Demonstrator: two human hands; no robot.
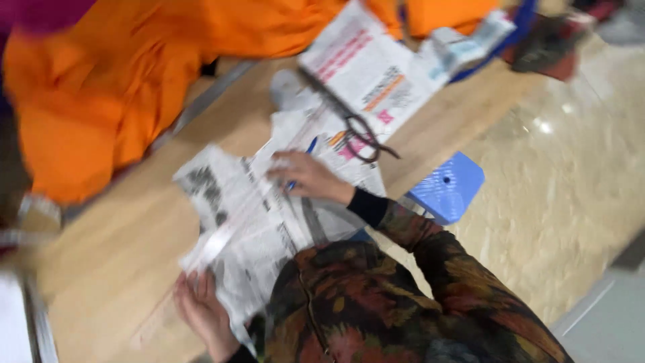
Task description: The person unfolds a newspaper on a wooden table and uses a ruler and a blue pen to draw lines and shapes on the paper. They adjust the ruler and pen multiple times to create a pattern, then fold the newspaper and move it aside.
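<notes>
Newspaper sheet (259,215), head view: a crumpled, printed sheet spread on a wooden table (121,255), lying between the two hands. The left hand (201,309) pinches the sheet's near edge, fingers curled over the paper, apparently with a pale, strip-like thing that is too blurred to identify. The right hand (306,176) rests flat on the sheet's far part, fingers extended and pressing, and seems to carry a blue pen (302,161); the grip itself cannot be told through the motion blur. Just beyond the right fingertips lie dark-handled scissors (363,138) on a second printed paper (369,70); orange cloth (121,74) is heaped well beyond the left fingers. A blue stool (447,187) stands beside the table. Judged by appearance, the sheet is light, limp and easily torn; it is best held at an edge or pinned flat.
</notes>
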